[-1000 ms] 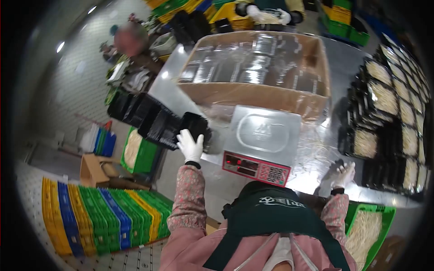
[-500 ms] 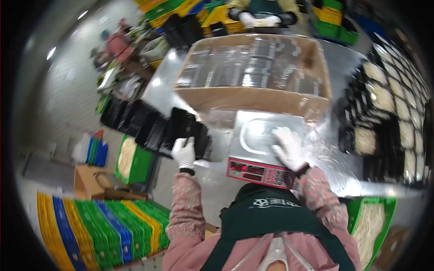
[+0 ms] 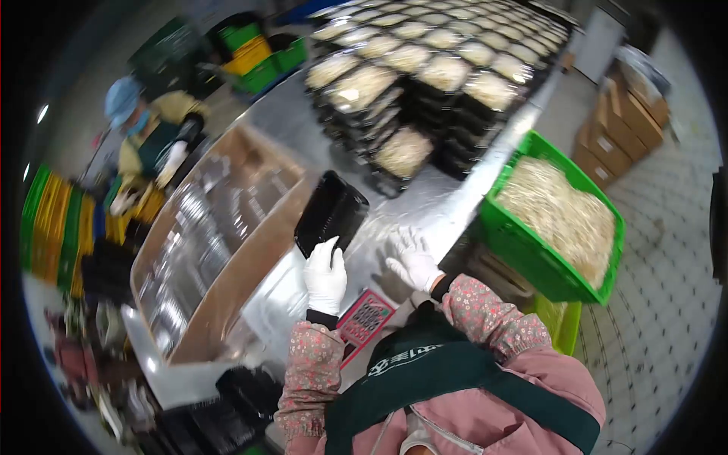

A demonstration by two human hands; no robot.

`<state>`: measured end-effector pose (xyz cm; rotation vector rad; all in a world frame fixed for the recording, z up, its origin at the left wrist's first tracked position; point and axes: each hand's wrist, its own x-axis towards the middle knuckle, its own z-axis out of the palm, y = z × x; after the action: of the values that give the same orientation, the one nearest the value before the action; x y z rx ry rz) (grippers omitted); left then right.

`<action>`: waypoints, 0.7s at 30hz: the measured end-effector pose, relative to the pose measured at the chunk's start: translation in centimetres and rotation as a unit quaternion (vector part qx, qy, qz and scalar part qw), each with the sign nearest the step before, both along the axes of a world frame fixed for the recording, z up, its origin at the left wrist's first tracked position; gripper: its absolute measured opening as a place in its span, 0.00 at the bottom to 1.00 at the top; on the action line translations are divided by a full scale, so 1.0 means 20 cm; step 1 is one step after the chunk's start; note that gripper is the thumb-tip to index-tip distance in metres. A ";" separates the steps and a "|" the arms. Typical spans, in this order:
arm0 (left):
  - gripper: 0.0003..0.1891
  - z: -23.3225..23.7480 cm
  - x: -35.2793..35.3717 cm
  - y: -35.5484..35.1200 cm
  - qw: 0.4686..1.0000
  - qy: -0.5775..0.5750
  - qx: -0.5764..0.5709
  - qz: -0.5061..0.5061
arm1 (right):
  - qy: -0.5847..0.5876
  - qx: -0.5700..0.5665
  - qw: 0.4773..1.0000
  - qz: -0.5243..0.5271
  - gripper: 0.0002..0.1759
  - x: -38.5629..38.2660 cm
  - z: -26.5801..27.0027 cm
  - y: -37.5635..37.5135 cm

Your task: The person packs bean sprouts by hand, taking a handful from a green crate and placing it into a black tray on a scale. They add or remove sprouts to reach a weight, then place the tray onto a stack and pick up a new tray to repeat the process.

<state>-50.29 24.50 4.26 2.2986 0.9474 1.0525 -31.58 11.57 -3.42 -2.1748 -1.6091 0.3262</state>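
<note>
My left hand (image 3: 324, 282), in a white glove, grips the near end of a black plastic tray (image 3: 331, 216). The tray is tilted, with nothing in it, beside the long cardboard box. My right hand (image 3: 414, 262), also gloved, has its fingers spread and holds nothing; it is over the metal table (image 3: 371, 239) to the right of the tray. Below my left hand shows the red keypad of a weighing scale (image 3: 365, 322), partly hidden by my arm and apron. The scale's metal top (image 3: 279, 292) lies left of that hand.
Stacked, film-wrapped black trays of pale strands (image 3: 406, 155) cover the table's far end. A green crate (image 3: 546, 254) of loose pale strands stands at right. The cardboard box (image 3: 254, 277) holds clear plastic pieces. Black trays (image 3: 220, 417) lie lower left. A co-worker (image 3: 155, 144) stands beyond the box.
The view has turned right, toward the wrapped trays and green crate. My left hand has brought a black tray from the stack to above the table. My right hand has left the scale top.
</note>
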 end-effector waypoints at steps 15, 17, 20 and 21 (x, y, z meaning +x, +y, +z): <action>0.40 -0.10 1.03 -0.24 0.953 0.100 -0.067 -0.279 | -0.056 0.144 0.884 -0.440 0.46 1.22 0.25 -1.89; 0.40 -0.04 1.28 -0.41 0.934 0.082 -0.102 -0.332 | -0.053 0.059 0.881 -0.467 0.52 1.45 0.29 -2.07; 0.42 0.00 1.68 -0.72 0.876 0.075 -0.158 -0.449 | -0.026 -0.136 0.897 -0.421 0.67 1.71 0.23 -2.29; 0.43 0.01 1.81 -0.82 0.870 0.123 -0.112 -0.465 | -0.024 -0.186 0.905 -0.383 0.70 1.72 0.30 -2.34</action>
<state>-14.17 8.13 4.38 2.2660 -0.0474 0.2217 2.88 -35.15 2.62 -2.9107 -0.6219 0.3467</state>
